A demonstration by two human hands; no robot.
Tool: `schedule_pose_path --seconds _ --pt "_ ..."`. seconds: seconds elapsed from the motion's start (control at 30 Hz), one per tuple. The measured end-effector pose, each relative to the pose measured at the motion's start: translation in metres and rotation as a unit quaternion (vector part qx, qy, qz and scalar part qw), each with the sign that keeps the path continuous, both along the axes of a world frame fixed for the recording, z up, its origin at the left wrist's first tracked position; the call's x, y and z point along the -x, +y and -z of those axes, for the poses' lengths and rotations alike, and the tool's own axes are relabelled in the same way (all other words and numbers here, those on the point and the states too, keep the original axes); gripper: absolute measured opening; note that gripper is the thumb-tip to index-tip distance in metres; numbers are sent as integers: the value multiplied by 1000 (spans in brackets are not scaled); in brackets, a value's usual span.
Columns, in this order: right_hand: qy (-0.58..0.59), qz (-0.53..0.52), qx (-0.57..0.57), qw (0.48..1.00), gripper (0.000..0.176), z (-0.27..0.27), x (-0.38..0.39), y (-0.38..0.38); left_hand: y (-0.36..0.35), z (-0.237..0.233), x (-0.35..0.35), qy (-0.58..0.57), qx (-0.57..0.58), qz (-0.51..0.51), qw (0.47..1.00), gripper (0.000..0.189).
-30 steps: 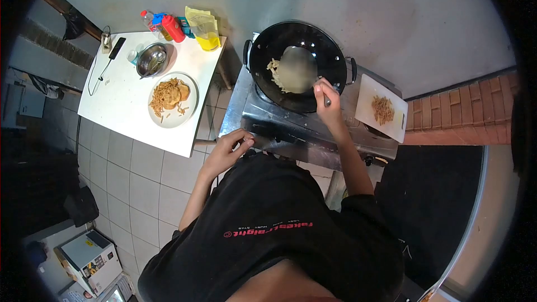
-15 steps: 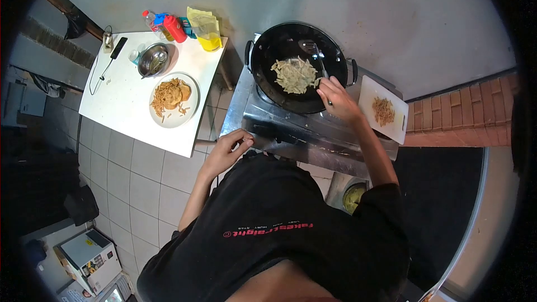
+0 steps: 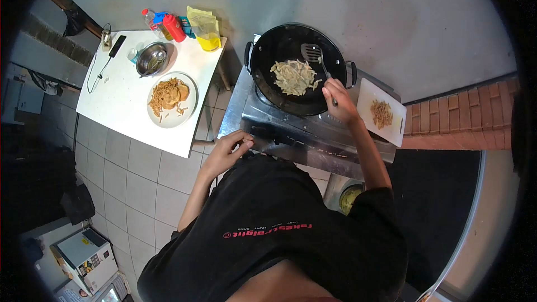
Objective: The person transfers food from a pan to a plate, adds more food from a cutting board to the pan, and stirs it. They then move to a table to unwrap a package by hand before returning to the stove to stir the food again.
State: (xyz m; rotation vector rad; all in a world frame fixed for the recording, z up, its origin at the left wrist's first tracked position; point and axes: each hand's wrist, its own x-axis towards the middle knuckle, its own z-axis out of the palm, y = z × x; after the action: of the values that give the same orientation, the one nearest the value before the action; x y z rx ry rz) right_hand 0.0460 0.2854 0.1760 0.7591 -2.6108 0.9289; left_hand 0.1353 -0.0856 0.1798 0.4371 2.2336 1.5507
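On your left, a white table [image 3: 114,98] bears a red squeeze bottle [image 3: 174,28], yellow pouch [image 3: 206,29] and metal bowl [image 3: 144,66], perhaps holding a ladle [image 3: 160,56].

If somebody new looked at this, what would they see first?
Probably the big black wok on the metal stove, with pale strips of food inside and the right hand holding a slotted spatula at its right side. Next, perhaps, the bright red bottle at the back of the white table, left of the stove.
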Motion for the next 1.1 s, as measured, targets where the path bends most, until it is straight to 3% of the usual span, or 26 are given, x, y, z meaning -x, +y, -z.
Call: schedule_pose_path --seconds 0.47,0.63,0.73,0.87,0.97,1.03,1.1 --pt "-35 61 106 992 8 10 -6 13 0 4 2 -9 -17 -9 1000 22" --pt "39 15 -32 999 9 -10 -14 7 3 5 6 -6 2 1 1000 22" --pt "12 -6 -85 996 11 -12 -15 7 6 10 5 4 -7 6 1000 20" --pt "15 -23 -91 995 12 -28 -16 6 8 8 9 11 -23 0 1000 19" --pt "14 30 -9 999 15 -30 -9 3 10 10 10 15 -25 0 1000 19" --pt "-60 118 127 983 19 -19 -3 2 11 8 11 16 -23 -1 1000 19" --pt "-48 140 154 977 21 -6 11 6 11 7 11 17 -21 -1 1000 19"
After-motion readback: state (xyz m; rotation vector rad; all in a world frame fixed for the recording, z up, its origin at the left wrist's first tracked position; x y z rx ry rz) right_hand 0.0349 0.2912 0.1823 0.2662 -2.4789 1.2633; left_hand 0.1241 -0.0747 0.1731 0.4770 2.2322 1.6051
